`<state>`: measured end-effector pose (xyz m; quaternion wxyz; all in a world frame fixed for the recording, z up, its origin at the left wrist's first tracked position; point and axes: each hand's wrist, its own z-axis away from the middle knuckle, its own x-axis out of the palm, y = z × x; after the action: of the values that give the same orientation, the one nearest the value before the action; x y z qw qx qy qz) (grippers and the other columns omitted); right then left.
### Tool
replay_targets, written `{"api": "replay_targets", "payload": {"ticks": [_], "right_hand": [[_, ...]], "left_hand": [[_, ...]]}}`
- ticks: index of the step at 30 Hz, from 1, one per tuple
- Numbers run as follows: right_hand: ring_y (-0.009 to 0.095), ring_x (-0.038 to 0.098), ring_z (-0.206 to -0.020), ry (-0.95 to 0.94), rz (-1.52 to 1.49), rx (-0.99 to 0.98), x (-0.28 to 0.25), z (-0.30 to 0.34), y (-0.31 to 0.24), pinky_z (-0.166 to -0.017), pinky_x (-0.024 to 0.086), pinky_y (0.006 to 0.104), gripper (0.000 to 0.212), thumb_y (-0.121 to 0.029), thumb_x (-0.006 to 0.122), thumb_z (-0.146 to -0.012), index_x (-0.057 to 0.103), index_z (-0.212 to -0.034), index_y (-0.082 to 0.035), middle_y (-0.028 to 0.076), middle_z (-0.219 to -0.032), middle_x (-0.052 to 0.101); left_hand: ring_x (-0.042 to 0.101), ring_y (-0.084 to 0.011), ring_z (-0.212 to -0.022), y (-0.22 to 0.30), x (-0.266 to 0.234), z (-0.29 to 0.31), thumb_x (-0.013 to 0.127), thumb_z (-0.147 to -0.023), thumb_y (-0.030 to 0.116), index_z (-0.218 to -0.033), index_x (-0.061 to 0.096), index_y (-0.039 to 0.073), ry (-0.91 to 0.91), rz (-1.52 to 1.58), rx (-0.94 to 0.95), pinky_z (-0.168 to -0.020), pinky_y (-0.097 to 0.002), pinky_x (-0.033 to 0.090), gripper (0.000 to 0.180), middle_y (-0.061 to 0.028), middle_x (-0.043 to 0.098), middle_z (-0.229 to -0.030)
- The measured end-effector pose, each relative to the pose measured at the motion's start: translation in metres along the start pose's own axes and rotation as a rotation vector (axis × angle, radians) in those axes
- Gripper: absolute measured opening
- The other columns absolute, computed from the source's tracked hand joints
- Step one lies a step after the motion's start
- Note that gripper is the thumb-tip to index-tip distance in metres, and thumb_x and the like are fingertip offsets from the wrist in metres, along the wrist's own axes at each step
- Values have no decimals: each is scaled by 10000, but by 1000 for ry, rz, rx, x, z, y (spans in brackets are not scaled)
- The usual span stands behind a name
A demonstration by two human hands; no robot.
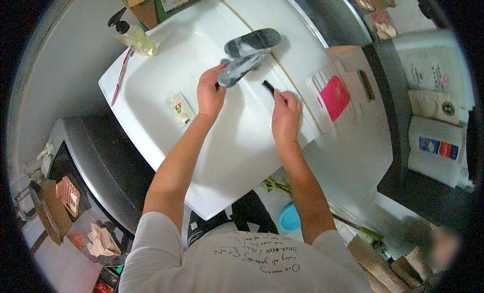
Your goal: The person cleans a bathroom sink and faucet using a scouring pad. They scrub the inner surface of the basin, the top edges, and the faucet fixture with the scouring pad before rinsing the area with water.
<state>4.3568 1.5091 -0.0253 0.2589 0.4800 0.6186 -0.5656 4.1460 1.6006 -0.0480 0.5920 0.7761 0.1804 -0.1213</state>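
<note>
From my head camera, a brown-and-green cardboard box [156,9] stood at the far edge of the glossy white sink [237,141]. A slim pink-and-white stick, much like a toothbrush [121,78], lay along the left rim, and a flat pale-green-and-white packet [177,108] lay inside, just left of my wrist. Neither came between my hands. Off to the right was a white slatted plastic piece with a bright pink panel [334,97].

A clear plastic pump bottle with a black head [140,40] sat at the far left corner with yellow-green liquid in it. Below my right forearm showed a round light-blue plastic tub [289,218], partly hidden; I could not tell its contents.

My left hand [210,94], arm stretched forward, was clamped on the near end of a dark-grey slipper streaked with white [242,70], tilted above the sink. Its far end overlapped a second dark, white-smeared slipper [253,42] just beyond. My right hand [287,114], fingers curled together, gripped a short black brush-like tool [268,85], which pointed toward the slippers, apart from them.
</note>
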Motion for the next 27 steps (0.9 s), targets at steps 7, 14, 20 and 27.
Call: {"api": "replay_targets", "payload": {"ticks": [7,14,20,27], "right_hand": [[362,522,-1173,-240,-473,-76,-40,29,-57,-1027,428,432,542,-92,715,-854,574,-1377,-104,142,-1311,525],[350,560,-1220,-15,-465,-160,-40,1,-25,-1075,411,415,517,-20,661,-867,557,-1370,-74,175,-1310,598],[314,579,-1113,30,59,-291,-29,-52,-7,-978,475,380,399,-13,661,-845,640,-1241,-54,102,-1286,601],[305,571,-1049,75,276,-452,10,-74,-12,-922,502,373,357,-55,586,-834,662,-1182,-25,88,-1227,637]], "left_hand": [[635,-147,-930,53,8,84,630,-962,74,-1255,622,-43,-12,964,-856,-824,-266,524,316,-93,685,-1082],[620,-214,-1132,94,20,71,579,-1012,149,-1328,569,-40,-287,1154,-806,-977,-317,499,368,-151,641,-1269],[621,-176,-1116,80,27,90,585,-1017,208,-1267,625,3,-342,600,-657,-976,-316,482,326,-96,668,-1238],[639,-157,-1046,68,17,122,559,-1029,203,-1210,646,0,-389,589,-702,-926,-310,501,285,-76,696,-1160]]}}
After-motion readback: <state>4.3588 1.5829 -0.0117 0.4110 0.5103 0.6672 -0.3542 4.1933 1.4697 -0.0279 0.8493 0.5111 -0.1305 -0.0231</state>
